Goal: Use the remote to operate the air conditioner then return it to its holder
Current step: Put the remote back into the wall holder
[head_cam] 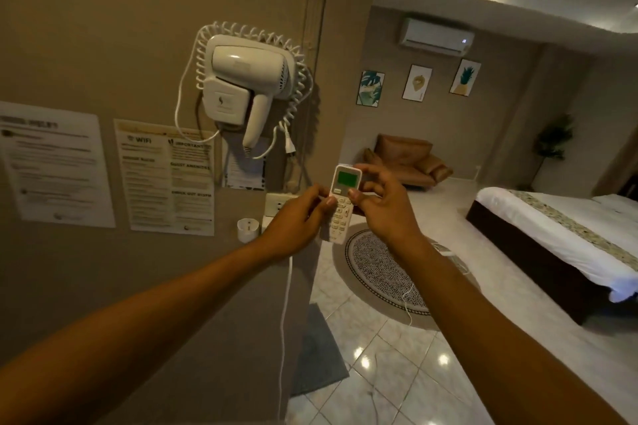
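Note:
A white remote (343, 195) with a lit green screen stands upright in front of me, held by both hands. My left hand (297, 217) grips its lower left side. My right hand (386, 205) wraps its right edge, with the thumb on the buttons just under the screen. The white air conditioner (435, 35) hangs high on the far wall, a small light lit at its right end. A small white holder (248, 229) is fixed to the near wall, left of my left hand, with nothing in it.
A wall-mounted hair dryer (250, 79) with a coiled cord hangs above my hands, printed notices (169, 176) to its left. A socket plate (278, 205) and white cable (284, 314) sit behind my left hand. Beyond are a round rug (376, 272), brown armchair (407, 162) and bed (559, 235).

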